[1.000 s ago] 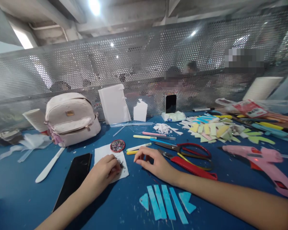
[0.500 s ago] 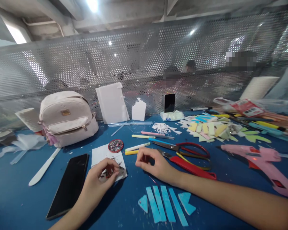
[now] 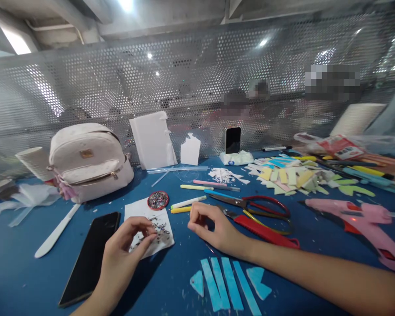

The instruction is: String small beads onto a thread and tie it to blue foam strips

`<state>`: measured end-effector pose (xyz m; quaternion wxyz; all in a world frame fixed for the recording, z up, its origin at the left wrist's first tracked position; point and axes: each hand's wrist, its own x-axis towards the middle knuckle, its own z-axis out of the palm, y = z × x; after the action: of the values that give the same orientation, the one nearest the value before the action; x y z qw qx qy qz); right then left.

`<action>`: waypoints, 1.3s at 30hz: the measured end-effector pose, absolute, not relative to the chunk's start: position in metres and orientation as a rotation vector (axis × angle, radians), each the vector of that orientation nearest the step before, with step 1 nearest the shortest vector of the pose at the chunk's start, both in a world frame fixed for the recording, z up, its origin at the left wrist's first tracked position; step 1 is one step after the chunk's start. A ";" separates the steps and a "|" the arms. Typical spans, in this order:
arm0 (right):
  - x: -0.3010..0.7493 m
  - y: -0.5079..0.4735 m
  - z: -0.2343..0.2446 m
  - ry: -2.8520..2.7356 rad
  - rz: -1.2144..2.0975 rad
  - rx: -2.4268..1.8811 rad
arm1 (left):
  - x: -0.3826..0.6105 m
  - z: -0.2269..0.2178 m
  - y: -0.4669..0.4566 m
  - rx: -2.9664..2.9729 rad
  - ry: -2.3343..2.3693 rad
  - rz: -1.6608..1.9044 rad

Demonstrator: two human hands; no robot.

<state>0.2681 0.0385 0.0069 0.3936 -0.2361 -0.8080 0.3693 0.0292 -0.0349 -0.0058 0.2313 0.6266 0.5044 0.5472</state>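
Note:
My left hand (image 3: 123, 245) hovers over a white sheet of paper (image 3: 136, 208) scattered with dark, shiny bits (image 3: 161, 228). Its thumb and fingers curl together in a pinch; anything between the tips is too small to make out. A round red-rimmed dish (image 3: 158, 200) full of similar bits sits on the paper's far edge. My right hand (image 3: 213, 226) rests beside the paper, thumb pressed to curled fingers, with no nameable thing visible in it. Just in front lie light-blue cut pieces: a triangular one (image 3: 196, 283), several strips (image 3: 231, 283) and a notched one (image 3: 259, 282).
A black phone (image 3: 90, 259) and white plastic knife (image 3: 57, 231) lie left, before a pale backpack (image 3: 90, 164). Red-handled scissors (image 3: 266, 205), a red cutter (image 3: 268, 230), markers (image 3: 187, 202) and a pink glue gun (image 3: 358, 219) lie right. Behind are paper scraps (image 3: 289, 175) and a mesh partition (image 3: 197, 79).
My left hand has drawn back slightly to the left, uncovering more of the dark bits on the paper. The right hand stays nearly still. The view has shifted a little.

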 end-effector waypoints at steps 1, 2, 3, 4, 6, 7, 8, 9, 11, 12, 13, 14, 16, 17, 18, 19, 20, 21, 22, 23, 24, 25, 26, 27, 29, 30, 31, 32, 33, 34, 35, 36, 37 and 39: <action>0.268 0.039 0.007 -2.051 0.932 -0.593 | 0.029 -0.006 -0.035 1.718 1.384 1.506; 0.268 0.039 0.007 -2.054 0.928 -0.585 | 0.030 -0.006 -0.035 1.714 1.381 1.505; 0.268 0.038 0.007 -2.058 0.925 -0.578 | 0.030 -0.006 -0.035 1.713 1.376 1.504; 0.268 0.038 0.007 -2.059 0.922 -0.570 | 0.030 -0.006 -0.035 1.712 1.375 1.505; 0.268 0.037 0.008 -2.065 0.919 -0.557 | 0.030 -0.007 -0.035 1.718 1.373 1.504; 0.268 0.037 0.008 -2.067 0.918 -0.553 | 0.029 -0.007 -0.035 1.719 1.376 1.502; 0.268 0.037 0.009 -2.068 0.916 -0.552 | 0.029 -0.007 -0.035 1.719 1.377 1.501; 0.268 0.037 0.009 -2.068 0.913 -0.552 | 0.029 -0.007 -0.034 1.720 1.375 1.496; 0.268 0.036 0.009 -2.072 0.907 -0.557 | 0.029 -0.008 -0.034 1.724 1.362 1.485; 0.268 0.036 0.009 -2.074 0.906 -0.560 | 0.029 -0.008 -0.033 1.724 1.357 1.481; 0.268 0.036 0.009 -2.076 0.908 -0.561 | 0.029 -0.008 -0.033 1.724 1.350 1.477; 0.268 0.036 0.009 -2.079 0.910 -0.559 | 0.028 -0.009 -0.033 1.721 1.345 1.475; 0.268 0.037 0.009 -2.083 0.910 -0.555 | 0.028 -0.010 -0.034 1.711 1.335 1.478; 0.268 0.037 0.008 -2.084 0.908 -0.553 | 0.028 -0.010 -0.034 1.704 1.329 1.481; 0.268 0.037 0.008 -2.085 0.907 -0.552 | 0.028 -0.010 -0.034 1.692 1.326 1.488; 0.268 0.037 0.008 -2.086 0.908 -0.550 | 0.028 -0.011 -0.035 1.677 1.327 1.498; 0.268 0.037 0.007 -2.086 0.909 -0.548 | 0.029 -0.011 -0.035 1.667 1.329 1.503; 0.268 0.038 0.007 -2.084 0.910 -0.548 | 0.029 -0.011 -0.035 1.662 1.330 1.505; 0.268 0.038 0.007 -2.084 0.912 -0.547 | 0.029 -0.011 -0.035 1.664 1.331 1.501; 0.268 0.038 0.006 -2.083 0.912 -0.546 | 0.029 -0.010 -0.035 1.673 1.332 1.494; 0.268 0.038 0.006 -2.081 0.911 -0.546 | 0.029 -0.010 -0.035 1.687 1.329 1.485; 0.268 0.038 0.006 -2.080 0.910 -0.546 | 0.029 -0.010 -0.034 1.700 1.329 1.477; 0.268 0.038 0.007 -2.078 0.908 -0.545 | 0.028 -0.010 -0.034 1.708 1.330 1.474; 0.268 0.038 0.007 -2.075 0.908 -0.544 | 0.028 -0.010 -0.033 1.713 1.331 1.474; 0.268 0.037 0.008 -2.072 0.912 -0.546 | 0.026 -0.010 -0.032 1.724 1.329 1.468; 0.268 0.037 0.009 -2.073 0.914 -0.548 | 0.026 -0.011 -0.032 1.729 1.327 1.467; 0.268 0.037 0.009 -2.075 0.914 -0.550 | 0.026 -0.011 -0.032 1.733 1.323 1.469; 0.268 0.037 0.009 -2.079 0.915 -0.552 | 0.026 -0.011 -0.032 1.734 1.319 1.471; 0.268 0.037 0.010 -2.084 0.915 -0.555 | 0.026 -0.011 -0.033 1.733 1.316 1.470; 0.267 0.037 0.009 -2.086 0.914 -0.556 | 0.027 -0.010 -0.033 1.729 1.314 1.474; 0.268 0.037 0.009 -2.087 0.916 -0.556 | 0.028 -0.010 -0.033 1.721 1.316 1.481; 0.268 0.038 0.009 -2.086 0.917 -0.555 | 0.029 -0.009 -0.034 1.712 1.319 1.488; 0.268 0.038 0.008 -2.087 0.916 -0.553 | 0.030 -0.009 -0.034 1.701 1.323 1.500; 0.268 0.038 0.007 -2.098 0.909 -0.551 | 0.032 -0.008 -0.034 1.686 1.328 1.517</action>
<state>0.2678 0.0382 0.0066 0.3848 -0.2163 -0.8234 0.3566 0.0317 -0.0340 -0.0076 0.2540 0.6205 0.4887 0.5583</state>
